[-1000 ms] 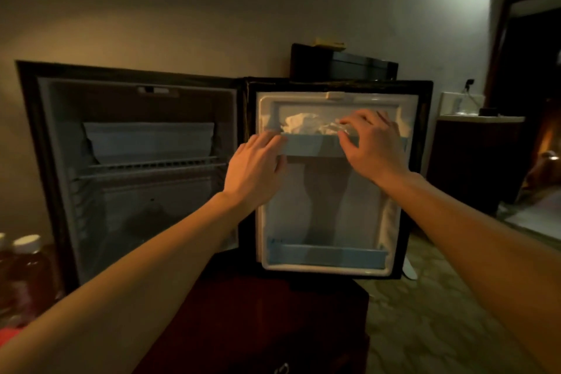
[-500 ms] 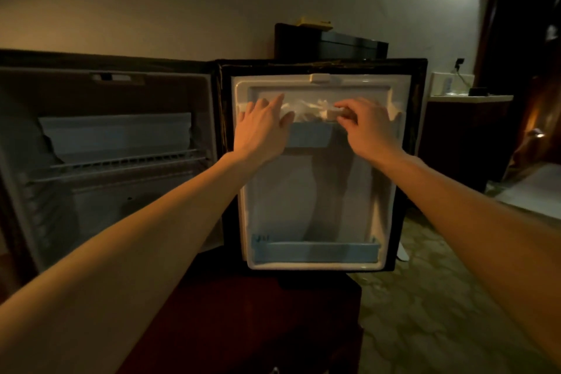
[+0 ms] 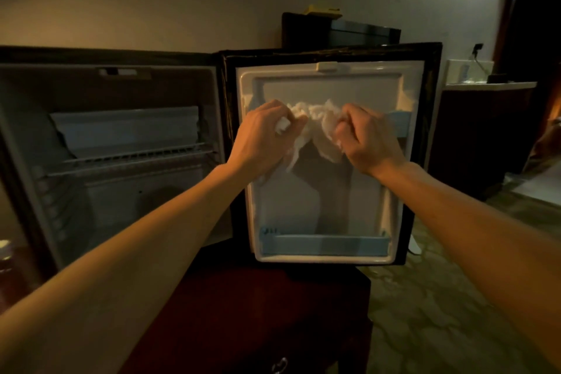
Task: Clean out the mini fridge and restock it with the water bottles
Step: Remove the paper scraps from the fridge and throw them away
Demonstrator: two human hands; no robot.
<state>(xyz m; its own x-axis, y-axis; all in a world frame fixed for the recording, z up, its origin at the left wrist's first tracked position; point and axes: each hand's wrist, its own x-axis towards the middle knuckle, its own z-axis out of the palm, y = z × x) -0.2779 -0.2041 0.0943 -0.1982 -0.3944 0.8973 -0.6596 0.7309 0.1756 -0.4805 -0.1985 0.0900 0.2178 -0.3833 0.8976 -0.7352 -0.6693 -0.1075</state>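
While the fridge (image 3: 109, 161) stands open on the dark bench (image 3: 243, 313), its cavity is seen bare apart from one wire rack (image 3: 130, 161) and a pale tray (image 3: 127, 127) above it. The door (image 3: 328, 161) is swung fully out to the right, and two blue shelves are counted on its inner face: an upper one (image 3: 399, 123), mostly hidden by the hands, and a lower one (image 3: 324, 244) that holds nothing. One crumpled white tissue (image 3: 318, 121) is stretched between the two hands in front of the upper shelf. A second ago it was still bunched inside that shelf, with the fingers only reaching over the rim; now it has been lifted clear and hangs in the air. That suggests the wiping of the door pocket is finished or the wad is being refolded for another pass. The left hand (image 3: 264, 136) is closed on the tissue's left end, and the right hand (image 3: 367, 136) is pinched shut on the right end. No water bottles can be made out with certainty; at the far left edge only a blurred cap (image 3: 4, 247) is seen, so restocking appears not yet begun.
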